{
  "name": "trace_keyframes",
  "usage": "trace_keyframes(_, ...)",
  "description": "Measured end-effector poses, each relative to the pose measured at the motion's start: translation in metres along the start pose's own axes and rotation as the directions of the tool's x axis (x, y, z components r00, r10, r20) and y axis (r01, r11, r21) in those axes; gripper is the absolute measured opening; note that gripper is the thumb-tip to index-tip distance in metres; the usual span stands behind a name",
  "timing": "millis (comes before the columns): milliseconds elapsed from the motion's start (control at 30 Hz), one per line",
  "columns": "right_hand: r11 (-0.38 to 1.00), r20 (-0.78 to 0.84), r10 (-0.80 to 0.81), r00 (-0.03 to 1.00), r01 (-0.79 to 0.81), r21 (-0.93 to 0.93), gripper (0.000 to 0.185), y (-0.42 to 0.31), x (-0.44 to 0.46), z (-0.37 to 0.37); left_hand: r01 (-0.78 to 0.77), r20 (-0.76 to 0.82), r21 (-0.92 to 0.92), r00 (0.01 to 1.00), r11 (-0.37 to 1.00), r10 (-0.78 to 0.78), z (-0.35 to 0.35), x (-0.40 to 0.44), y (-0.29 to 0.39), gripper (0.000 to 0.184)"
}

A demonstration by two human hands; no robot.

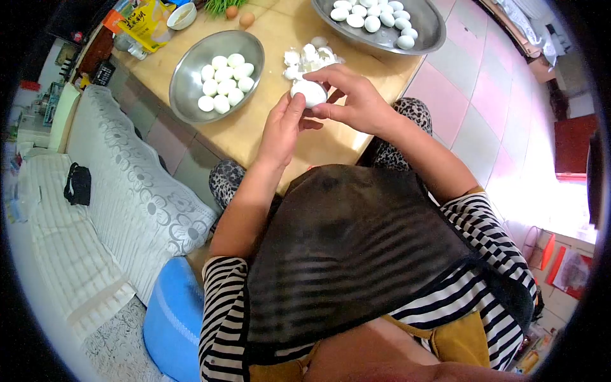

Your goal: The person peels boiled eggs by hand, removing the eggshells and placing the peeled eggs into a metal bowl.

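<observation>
A white egg (pixel 310 93) is held over the near part of the table, between my two hands. My left hand (pixel 285 121) is closed round its lower left side, with the thumb on the egg's face. From the right, the fingers and thumb of my right hand (pixel 356 103) are curled onto the same egg. How much shell is on it I cannot tell. Just beyond the hands lies a heap of broken eggshells (pixel 309 62). To the left stands a metal bowl (pixel 184 86) with several smooth, shiny peeled eggs (pixel 224 84) in it.
At the table's far right, a wide metal basin (pixel 426 39) holds several pale eggs (pixel 372 23). Two brown eggs (pixel 247 20), green stalks (pixel 223 6), a white bowl (pixel 182 16) and a yellow packet (pixel 145 25) are at the back. A covered sofa (pixel 127 172) and blue stool (pixel 173 318) stand left.
</observation>
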State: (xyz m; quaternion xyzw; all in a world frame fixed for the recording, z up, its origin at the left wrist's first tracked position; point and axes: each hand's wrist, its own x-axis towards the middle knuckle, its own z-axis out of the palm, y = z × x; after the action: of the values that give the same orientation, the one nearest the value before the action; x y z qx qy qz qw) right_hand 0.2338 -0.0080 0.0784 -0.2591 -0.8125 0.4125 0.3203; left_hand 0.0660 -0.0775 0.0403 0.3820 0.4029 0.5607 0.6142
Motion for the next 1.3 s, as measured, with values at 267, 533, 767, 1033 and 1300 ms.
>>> trace_keyframes(267, 0.972, -0.049, -0.018, 0.999, 0.006, -0.234, 0.046, 0.016, 0.042, 0.002, 0.029, 0.149, -0.281, 0.989, 0.959, 0.013, -0.033, 0.056, -0.005, 0.043)
trace_keyframes(533, 0.885, 0.037, -0.171, 0.985, 0.170, -0.434, 0.043, 0.028, 0.089, 0.000, -0.120, 0.115, -0.349, 0.979, 0.929, 0.170, -0.051, 0.093, -0.009, 0.050)
trace_keyframes(767, 0.906, 0.034, -0.178, 0.983, 0.177, -0.385, 0.040, 0.031, 0.106, 0.013, -0.133, 0.116, -0.427, 0.973, 0.894, 0.200, -0.065, 0.091, -0.006, 0.056)
trace_keyframes(1033, 0.937, -0.063, 0.330, 0.942, -0.335, -0.100, 0.045, 0.064, 0.143, 0.010, -0.104, 0.085, -0.419, 0.985, 0.902, 0.153, -0.063, 0.093, -0.014, 0.060)
trace_keyframes(1300, 0.733, -0.240, 0.680, 0.693, -0.651, 0.198, 0.051, 0.170, 0.246, 0.021, 0.116, 0.163, -0.168, 0.983, 0.979, -0.088, -0.059, 0.090, -0.027, 0.041)
